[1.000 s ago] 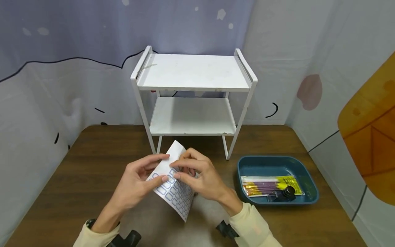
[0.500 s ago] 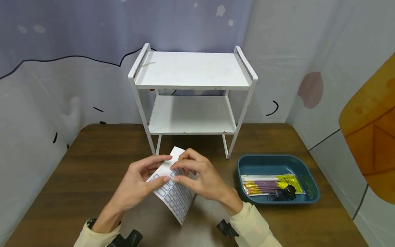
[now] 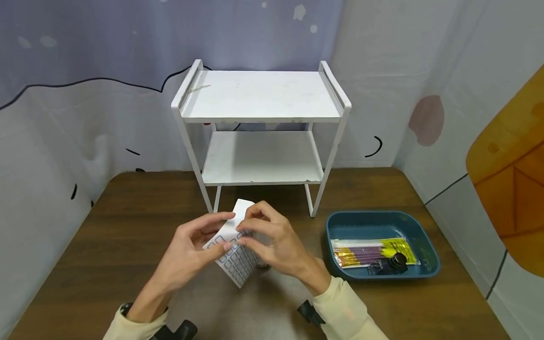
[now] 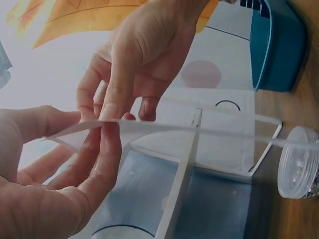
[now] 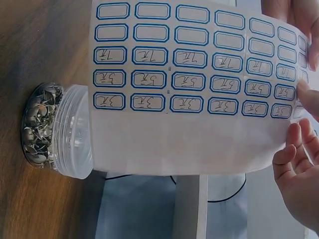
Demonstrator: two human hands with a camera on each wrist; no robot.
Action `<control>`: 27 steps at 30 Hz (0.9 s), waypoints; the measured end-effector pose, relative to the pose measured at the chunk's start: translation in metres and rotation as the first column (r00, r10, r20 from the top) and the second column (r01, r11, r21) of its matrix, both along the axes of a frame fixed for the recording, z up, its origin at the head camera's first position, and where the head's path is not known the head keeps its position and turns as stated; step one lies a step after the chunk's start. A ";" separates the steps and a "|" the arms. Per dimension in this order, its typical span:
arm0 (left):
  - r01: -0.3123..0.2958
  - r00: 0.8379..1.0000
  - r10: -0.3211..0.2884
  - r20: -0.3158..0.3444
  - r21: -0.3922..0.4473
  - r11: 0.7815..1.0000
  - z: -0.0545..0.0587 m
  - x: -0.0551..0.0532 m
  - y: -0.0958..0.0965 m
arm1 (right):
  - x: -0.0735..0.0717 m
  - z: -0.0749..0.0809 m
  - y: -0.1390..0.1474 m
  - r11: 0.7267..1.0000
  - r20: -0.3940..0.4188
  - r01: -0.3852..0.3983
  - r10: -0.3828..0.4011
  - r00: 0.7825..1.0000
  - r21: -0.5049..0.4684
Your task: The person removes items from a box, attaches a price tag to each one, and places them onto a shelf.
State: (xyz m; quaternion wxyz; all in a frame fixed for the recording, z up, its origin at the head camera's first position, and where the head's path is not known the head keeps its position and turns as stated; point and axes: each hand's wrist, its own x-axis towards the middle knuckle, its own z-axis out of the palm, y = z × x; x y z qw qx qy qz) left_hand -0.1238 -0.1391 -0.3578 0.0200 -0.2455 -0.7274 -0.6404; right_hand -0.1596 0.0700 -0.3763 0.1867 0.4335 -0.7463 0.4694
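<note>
A white label sheet (image 3: 238, 259) with rows of blue-bordered labels is held up between both hands. My left hand (image 3: 197, 238) grips its left side, thumb on the labelled face and fingers behind. My right hand (image 3: 276, 238) pinches at the sheet with thumb and forefinger, close to the left thumb. In the left wrist view the sheet (image 4: 139, 130) shows nearly edge-on. Handwritten characters fill several label rows on the sheet (image 5: 194, 82) in the right wrist view; beside those rows is a strip without labels. Behind the sheet stands a clear jar (image 5: 72, 132) of small metal pieces.
A white two-tier shelf (image 3: 263, 97) stands at the back of the wooden table (image 3: 140, 208). To the right, a blue tray (image 3: 369, 217) holds a packet of purple-handled brushes (image 3: 361, 255) and a small dark bottle (image 3: 388, 265). Printed cloth hangs behind and at the sides.
The sheet's lower end has swung up and to the left. Both hands keep nearly the same place on it, and the head view has shifted slightly.
</note>
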 end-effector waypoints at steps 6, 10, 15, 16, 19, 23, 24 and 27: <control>-0.060 0.998 0.060 -0.001 0.010 0.998 -0.003 0.002 0.010 | -0.003 -0.002 -0.001 0.999 -0.023 0.014 -0.015 1.000 -0.035; -0.146 0.989 0.145 -0.043 -0.031 0.989 -0.002 0.002 0.017 | -0.004 0.001 -0.001 0.999 0.016 0.011 -0.010 1.000 -0.036; -0.177 0.984 0.175 -0.022 -0.084 0.981 -0.003 0.003 0.019 | -0.003 0.005 0.001 1.000 0.098 0.007 -0.008 0.995 0.015; -0.179 0.984 0.178 -0.018 -0.100 0.979 -0.003 0.003 0.019 | -0.003 0.006 0.002 1.000 0.108 0.004 -0.007 0.994 0.028; -0.179 0.984 0.179 -0.012 -0.143 0.973 -0.003 0.003 0.019 | -0.003 0.007 0.003 0.998 0.134 -0.009 0.000 0.991 0.069; -0.178 0.984 0.177 -0.021 -0.174 0.969 -0.003 0.002 0.019 | -0.003 0.008 0.004 0.995 0.151 -0.020 0.004 0.988 0.099; -0.179 0.984 0.178 -0.024 -0.177 0.968 -0.003 0.002 0.019 | -0.003 0.009 0.004 0.995 0.154 -0.021 0.005 0.988 0.102; -0.177 0.984 0.175 -0.023 -0.178 0.968 -0.003 0.001 0.019 | -0.003 0.008 0.004 0.994 0.159 -0.025 0.008 0.987 0.104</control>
